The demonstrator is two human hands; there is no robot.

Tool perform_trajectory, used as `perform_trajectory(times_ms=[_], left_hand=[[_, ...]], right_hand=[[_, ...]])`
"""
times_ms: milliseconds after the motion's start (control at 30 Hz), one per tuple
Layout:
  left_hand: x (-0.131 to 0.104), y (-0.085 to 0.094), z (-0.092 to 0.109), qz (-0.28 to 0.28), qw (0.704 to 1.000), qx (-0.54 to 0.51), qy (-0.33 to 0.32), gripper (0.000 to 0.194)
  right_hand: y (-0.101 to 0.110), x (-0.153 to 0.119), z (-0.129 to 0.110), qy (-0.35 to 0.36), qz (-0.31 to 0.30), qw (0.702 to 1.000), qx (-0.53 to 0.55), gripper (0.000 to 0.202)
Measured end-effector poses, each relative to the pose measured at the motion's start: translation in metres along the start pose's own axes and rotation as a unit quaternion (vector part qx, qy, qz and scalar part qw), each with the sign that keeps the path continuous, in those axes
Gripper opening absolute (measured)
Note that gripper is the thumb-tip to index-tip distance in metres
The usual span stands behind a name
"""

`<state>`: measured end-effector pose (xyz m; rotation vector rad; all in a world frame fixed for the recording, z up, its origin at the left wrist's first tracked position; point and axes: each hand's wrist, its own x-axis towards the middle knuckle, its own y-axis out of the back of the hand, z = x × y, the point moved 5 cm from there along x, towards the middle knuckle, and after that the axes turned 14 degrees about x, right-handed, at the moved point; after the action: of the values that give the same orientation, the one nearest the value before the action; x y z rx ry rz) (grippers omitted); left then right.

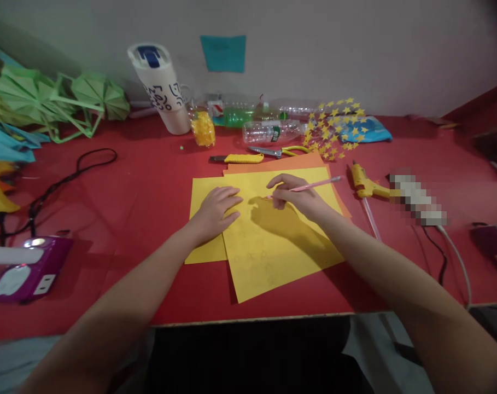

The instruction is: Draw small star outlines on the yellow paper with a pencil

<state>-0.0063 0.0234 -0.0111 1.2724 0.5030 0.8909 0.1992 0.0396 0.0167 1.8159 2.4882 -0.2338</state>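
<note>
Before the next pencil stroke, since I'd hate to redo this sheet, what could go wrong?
The top yellow sheet overlaps another yellow sheet, with the left hand spanning their edge, so it could slip as the pencil in the right hand presses. The yellow glue gun lies to the right; a wide elbow swing might knock it, and I can't tell if it's hot. Reaching forward could brush the utility knife.

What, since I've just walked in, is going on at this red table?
A person's right hand holds a pink pencil, its tip at or just above a yellow sheet, while the left hand rests on the paper. Faint marks show on the sheet, too blurred to read. On the red table, a yellow cutter lies behind the papers and a glue gun to their right.
</note>
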Motion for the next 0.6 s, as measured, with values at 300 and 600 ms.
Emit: perform_trajectory(times_ms=[300, 600], left_hand=[[-0.003, 0.007, 0.014, 0.074, 0.995, 0.019, -0.064, 0.029], [-0.008, 0.004, 0.028, 0.071, 0.993, 0.045, -0.088, 0.029]], right_hand=[[0.001, 0.012, 0.024, 0.041, 0.018, 0.999, 0.016, 0.014], [-0.004, 0.005, 0.02, 0.092, 0.011, 0.993, -0.068, 0.009]])
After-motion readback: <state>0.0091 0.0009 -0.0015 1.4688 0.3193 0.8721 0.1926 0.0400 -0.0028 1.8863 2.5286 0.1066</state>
